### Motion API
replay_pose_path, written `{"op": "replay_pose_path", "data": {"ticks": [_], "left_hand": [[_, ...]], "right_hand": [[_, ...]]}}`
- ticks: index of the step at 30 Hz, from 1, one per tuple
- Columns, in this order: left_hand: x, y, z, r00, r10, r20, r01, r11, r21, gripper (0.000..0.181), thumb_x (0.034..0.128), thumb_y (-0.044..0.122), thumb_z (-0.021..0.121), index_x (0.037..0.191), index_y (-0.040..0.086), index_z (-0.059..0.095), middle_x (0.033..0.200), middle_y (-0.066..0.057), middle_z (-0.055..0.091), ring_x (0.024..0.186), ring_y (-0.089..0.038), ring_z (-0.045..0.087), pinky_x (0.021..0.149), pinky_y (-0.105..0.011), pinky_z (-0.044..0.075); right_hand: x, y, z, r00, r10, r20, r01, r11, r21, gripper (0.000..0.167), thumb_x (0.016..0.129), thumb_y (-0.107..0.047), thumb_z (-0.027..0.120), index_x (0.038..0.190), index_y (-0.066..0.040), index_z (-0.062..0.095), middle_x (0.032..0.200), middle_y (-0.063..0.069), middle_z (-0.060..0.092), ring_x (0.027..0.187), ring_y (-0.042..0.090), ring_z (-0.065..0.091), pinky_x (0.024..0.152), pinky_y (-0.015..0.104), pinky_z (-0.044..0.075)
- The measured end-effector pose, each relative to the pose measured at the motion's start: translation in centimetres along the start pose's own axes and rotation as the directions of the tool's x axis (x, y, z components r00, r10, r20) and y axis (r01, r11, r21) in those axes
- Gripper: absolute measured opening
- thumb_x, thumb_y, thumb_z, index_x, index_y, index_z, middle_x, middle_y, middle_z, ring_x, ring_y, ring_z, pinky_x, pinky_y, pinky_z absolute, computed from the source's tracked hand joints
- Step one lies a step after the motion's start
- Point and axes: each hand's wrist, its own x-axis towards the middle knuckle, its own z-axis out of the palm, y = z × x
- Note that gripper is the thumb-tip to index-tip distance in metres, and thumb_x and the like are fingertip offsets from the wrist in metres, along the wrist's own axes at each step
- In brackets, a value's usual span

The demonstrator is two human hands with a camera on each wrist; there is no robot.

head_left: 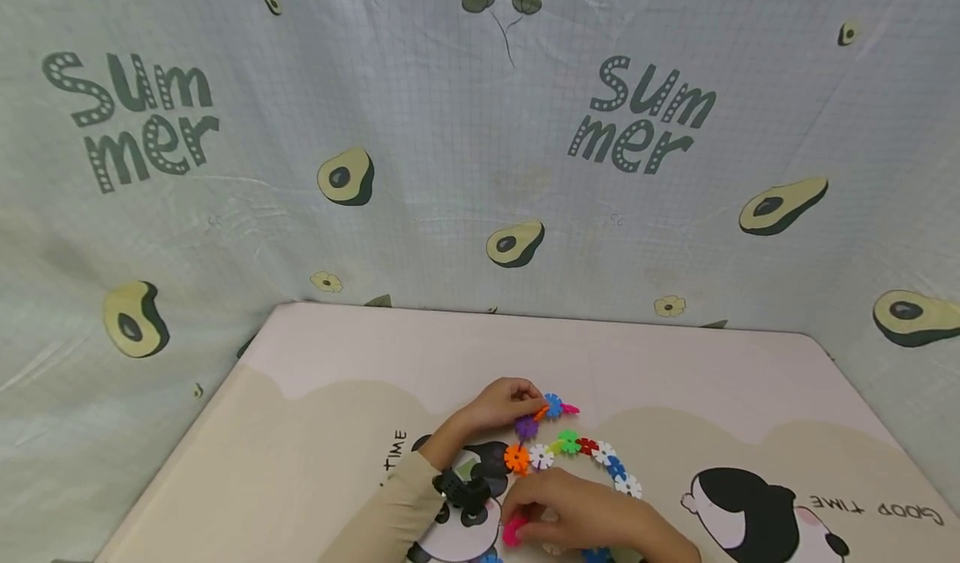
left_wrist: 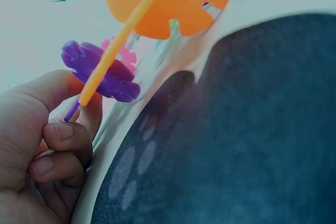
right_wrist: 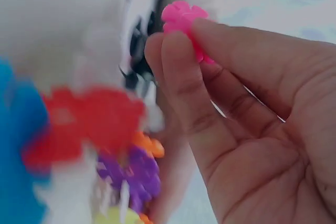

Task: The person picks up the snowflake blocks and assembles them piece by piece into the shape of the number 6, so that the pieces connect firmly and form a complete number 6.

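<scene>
My left hand [head_left: 504,405] pinches a chain of linked, notched plastic flower discs near its far end. In the left wrist view, a purple disc [left_wrist: 113,80] and an edge-on orange disc stand at the fingertips, below a larger-looking orange disc [left_wrist: 184,11]. A blue disc [head_left: 552,406] and a pink one [head_left: 571,409] lie just beyond those fingers. Nearer the body, my right hand [head_left: 577,506] pinches a loose pink flower disc [right_wrist: 181,17] between thumb and fingers. The right hand hides part of the chain.
The chain curves right through white [head_left: 542,456], green [head_left: 569,441], red and blue discs, passing behind my right hand. A printed tablecloth [head_left: 315,438] with a panda and a girl covers the table. A patterned curtain [head_left: 427,213] hangs behind.
</scene>
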Motion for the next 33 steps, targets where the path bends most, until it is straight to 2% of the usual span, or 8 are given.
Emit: {"op": "replay_pose_path", "data": {"ticks": [5,11,13,16,22,27,33], "left_hand": [[0.0,-0.2,0.0,1.000,-0.007,0.008,0.008,1.000,-0.005,0.021,0.0955,0.018,0.062,0.095,-0.002,0.069,0.075,0.001,0.062,0.062,-0.003,0.048,0.060,-0.018,0.038],[0.0,-0.3,0.1,1.000,-0.024,0.018,0.025,1.000,-0.020,0.021,0.0958,0.017,0.061,0.095,-0.002,0.068,0.074,0.004,0.058,0.062,-0.004,0.047,0.060,-0.017,0.038],[0.0,-0.3,0.1,1.000,-0.020,0.015,0.020,1.000,-0.010,0.021,0.0957,0.018,0.061,0.095,-0.002,0.068,0.074,0.004,0.058,0.062,-0.004,0.047,0.060,-0.018,0.038],[0.1,-0.3,0.0,1.000,-0.013,0.007,0.013,1.000,0.005,0.021,0.0955,0.018,0.062,0.095,-0.001,0.069,0.074,0.004,0.060,0.063,-0.004,0.047,0.061,-0.018,0.038],[0.1,-0.2,0.1,1.000,-0.011,0.005,0.011,1.000,0.015,0.021,0.0953,0.019,0.062,0.094,-0.001,0.069,0.076,0.003,0.060,0.064,-0.004,0.047,0.063,-0.018,0.038],[0.0,-0.1,0.1,1.000,-0.008,0.008,0.008,1.000,0.024,0.020,0.0954,0.019,0.062,0.094,0.000,0.069,0.076,0.004,0.060,0.064,-0.004,0.047,0.063,-0.018,0.038],[0.0,-0.1,0.1,1.000,-0.008,0.004,0.008,0.999,0.036,0.021,0.0952,0.020,0.062,0.095,0.000,0.069,0.076,0.003,0.060,0.064,-0.004,0.047,0.063,-0.018,0.038]], "right_hand": [[-0.9,0.3,-1.2,0.998,0.008,-0.066,-0.005,0.999,0.049,0.014,0.097,-0.020,0.062,0.107,-0.013,0.066,0.100,-0.007,0.065,0.088,-0.003,0.058,0.078,0.020,0.052],[-2.0,1.3,-2.4,0.982,-0.105,-0.154,0.111,0.993,0.031,0.020,0.097,-0.018,0.060,0.114,-0.008,0.067,0.104,0.002,0.068,0.094,0.006,0.062,0.078,0.024,0.054],[-2.2,1.6,-2.9,0.975,-0.121,-0.188,0.129,0.991,0.028,0.022,0.097,-0.018,0.060,0.114,-0.007,0.067,0.104,0.003,0.069,0.093,0.007,0.062,0.077,0.025,0.055],[-2.8,2.1,-3.7,0.964,-0.093,-0.251,0.103,0.994,0.027,0.022,0.096,-0.017,0.062,0.113,-0.006,0.068,0.102,0.003,0.069,0.089,0.005,0.062,0.075,0.025,0.055],[-4.1,3.4,-5.1,0.937,-0.034,-0.349,0.063,0.995,0.074,0.020,0.095,-0.010,0.062,0.112,0.000,0.067,0.103,0.012,0.069,0.086,0.007,0.064,0.074,0.027,0.056],[-4.8,4.0,-5.8,0.921,0.022,-0.389,0.022,0.994,0.109,0.022,0.096,-0.008,0.061,0.113,0.005,0.065,0.099,0.013,0.069,0.080,0.013,0.066,0.071,0.027,0.056],[-5.4,5.3,-6.4,0.913,0.024,-0.407,0.034,0.990,0.134,0.020,0.095,-0.001,0.059,0.112,0.009,0.063,0.095,0.015,0.068,0.076,0.017,0.065,0.068,0.029,0.056]]}}
